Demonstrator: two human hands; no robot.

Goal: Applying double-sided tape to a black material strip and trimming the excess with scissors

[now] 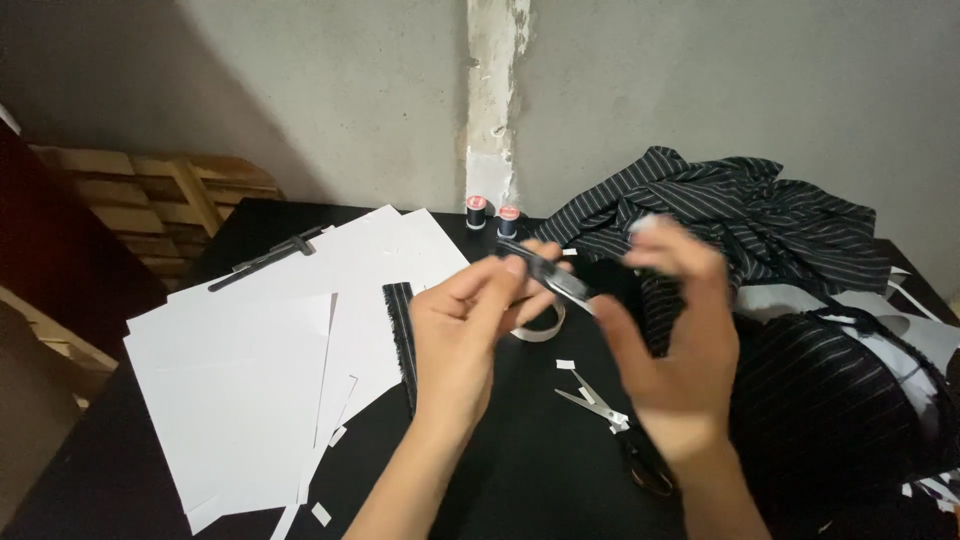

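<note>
Both forearms come up from the bottom edge, bare, and meet near the middle. The left hand (pixel 462 325) is raised with palm turned inward, its fingers (pixel 500 272) curled and pinching at the tips. The right hand (pixel 672 345) is held upright a little apart, back toward the camera, blurred, fingers bent inward toward the left hand's fingertips.
</note>
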